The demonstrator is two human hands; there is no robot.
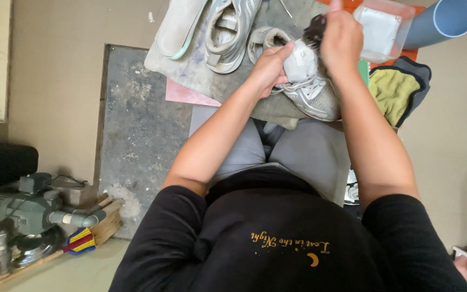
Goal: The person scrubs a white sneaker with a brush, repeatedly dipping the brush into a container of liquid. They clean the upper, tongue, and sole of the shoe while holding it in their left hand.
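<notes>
- Over the person's lap, the left hand (268,67) is gripping the tongue of a grey sneaker (309,89), fingers closed on it.
- Just right of it, the right hand (341,38) is closing around a dark brush (314,30), pressing it against the sneaker.
- Farther left, two more shoes (217,30) are lying on a grey cloth (190,67).
- At the far right, a clear plastic box (382,30) is sitting beside a blue pipe (441,21).

a: what's worn?
b: a black top, sleeves pushed up above the elbows, forearms bare.
a: any markings?
b: orange script and a small crescent on the top's chest; grey trousers below its hem.
</notes>
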